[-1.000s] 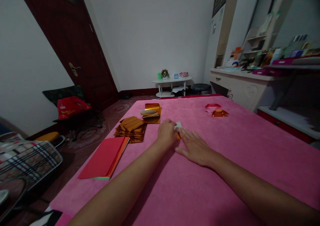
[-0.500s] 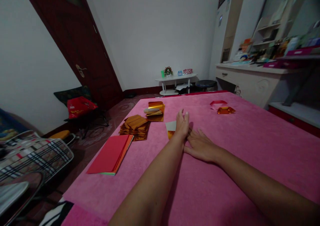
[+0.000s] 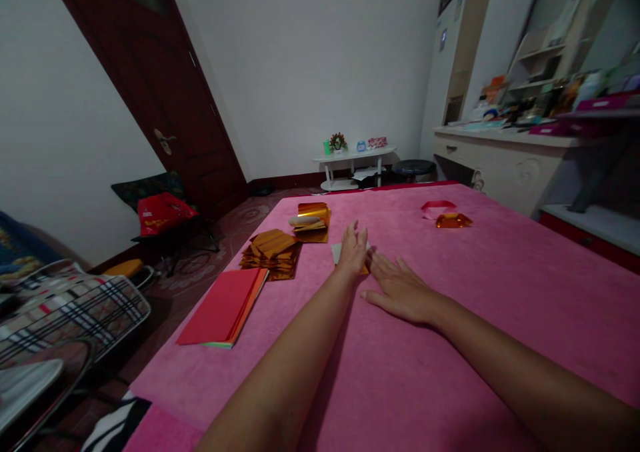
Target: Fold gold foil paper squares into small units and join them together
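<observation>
A small sheet of foil paper (image 3: 336, 253), pale grey on top with a gold part showing at its lower right, lies on the pink cloth. Across it rests my left hand (image 3: 353, 251), fingers stretched forward, hiding the sheet's middle. My right hand (image 3: 400, 287) lies flat with fingers spread, its fingertips at the sheet's right edge. To the left are a stack of folded gold papers (image 3: 273, 255) and a smaller pile of shiny gold foil sheets (image 3: 313, 210) with a pale oblong object (image 3: 303, 221) on top.
Red and coloured paper sheets (image 3: 225, 305) lie at the bed-like surface's left edge. A folded gold foil piece (image 3: 453, 221) and a pink ribbon-like band (image 3: 438, 207) lie at the far right. Beyond stand a low white table (image 3: 353, 155), a dresser (image 3: 500, 152) and a chair with a red bag (image 3: 163, 213).
My left hand has shifted left from beside my right fingers onto the sheet, covering its middle. More gold now shows at the sheet's right. My right hand has barely moved.
</observation>
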`<state>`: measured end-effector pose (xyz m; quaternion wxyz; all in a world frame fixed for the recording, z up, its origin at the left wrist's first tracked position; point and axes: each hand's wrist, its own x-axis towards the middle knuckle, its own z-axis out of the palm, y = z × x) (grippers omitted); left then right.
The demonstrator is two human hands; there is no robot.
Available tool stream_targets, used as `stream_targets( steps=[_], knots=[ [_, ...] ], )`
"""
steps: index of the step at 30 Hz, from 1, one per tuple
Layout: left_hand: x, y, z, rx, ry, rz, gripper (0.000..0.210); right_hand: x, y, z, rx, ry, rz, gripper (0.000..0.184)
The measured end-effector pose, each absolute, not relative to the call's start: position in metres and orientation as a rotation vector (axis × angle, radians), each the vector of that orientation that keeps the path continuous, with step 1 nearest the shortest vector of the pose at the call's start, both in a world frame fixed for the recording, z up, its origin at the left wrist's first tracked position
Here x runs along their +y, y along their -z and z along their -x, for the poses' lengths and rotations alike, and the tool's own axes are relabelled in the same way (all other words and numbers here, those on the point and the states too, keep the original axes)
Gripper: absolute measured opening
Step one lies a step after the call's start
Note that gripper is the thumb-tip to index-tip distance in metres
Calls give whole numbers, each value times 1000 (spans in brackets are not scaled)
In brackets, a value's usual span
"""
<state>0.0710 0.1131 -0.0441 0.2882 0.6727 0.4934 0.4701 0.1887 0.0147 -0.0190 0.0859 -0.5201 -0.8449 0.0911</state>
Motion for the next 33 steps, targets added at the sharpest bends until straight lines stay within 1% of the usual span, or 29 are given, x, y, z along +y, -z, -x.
stream_targets(
  steps=[3, 6, 8, 11, 14, 17, 20, 22, 24, 27, 30, 33],
  knots=[
    [115, 45, -62, 1374, -1302, -1858, 47, 16, 20, -189, -2526, -277, 1587, 83],
    [112, 45, -49, 1462, -1227, -2029, 48, 17, 22, -190, -2541, -269, 1586, 84],
    [104, 45, -37, 1541, -1084, -2227, 51, 17, 24, -190, -2536, -252, 1577, 84],
    [83, 43, -15, 1726, -772, -2462, 53, 18, 27, -191, -2522, -238, 1574, 84],
    [61, 41, 3, 1810, -495, -2523, 52, 18, 30, -191, -2512, -219, 1569, 85],
    [52, 41, 11, 1870, -359, -2504, 54, 13, 28, -181, -2433, -139, 1598, 84],
    [52, 41, 10, 1893, -327, -2487, 56, 5, 21, -156, -2401, -58, 1486, 87],
    [54, 41, 10, 1875, -302, -2484, 57, -1, 17, -139, -2473, -132, 1324, 90],
    [54, 40, 10, 1856, -286, -2480, 59, -4, 16, -128, -2515, -261, 1280, 91],
    [53, 39, 10, 1864, -311, -2470, 56, -2, 17, -139, -2581, -361, 1340, 92],
    [51, 37, 8, 1882, -352, -2458, 55, 10, 20, -176, -2582, -311, 1470, 87],
    [49, 36, 6, 1901, -406, -2440, 54, 31, 18, -210, -2431, -165, 1723, 85]
  ],
)
